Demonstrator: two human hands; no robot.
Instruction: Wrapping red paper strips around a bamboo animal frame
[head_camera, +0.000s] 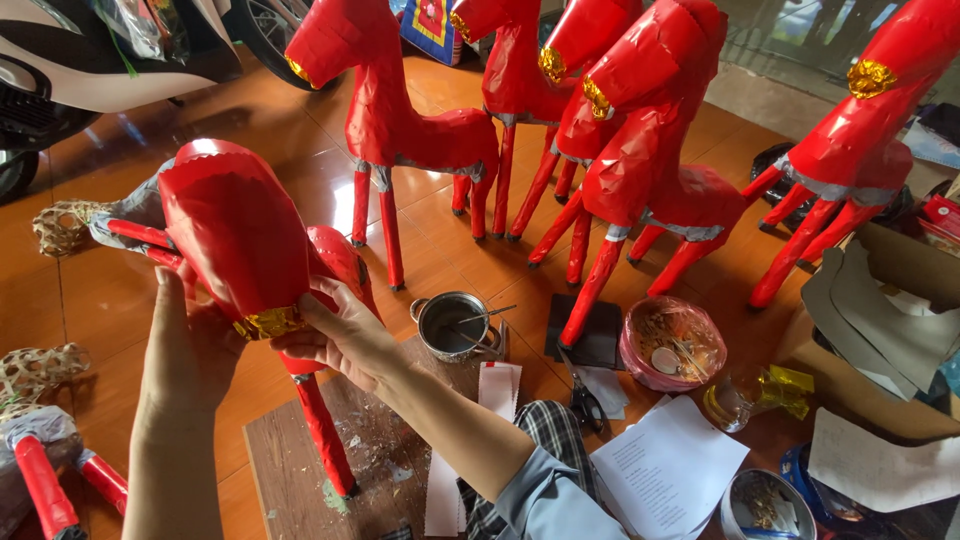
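Hands grip one red paper horse (235, 235) over the wooden board (370, 460): left hand (195, 345) cupped beneath, right hand (345, 335) pinching the gold band (268, 322) at its muzzle. Band apparently fixed; finished horses (640, 170) stand behind; bare bamboo frame (35, 370) remains uncovered.

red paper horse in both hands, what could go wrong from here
1. The gold band under the right hand might crease or tear if pressed hard.
2. The red paper horse, steadied by the left hand, stands on one visible leg; swinging it might tip the metal cup.
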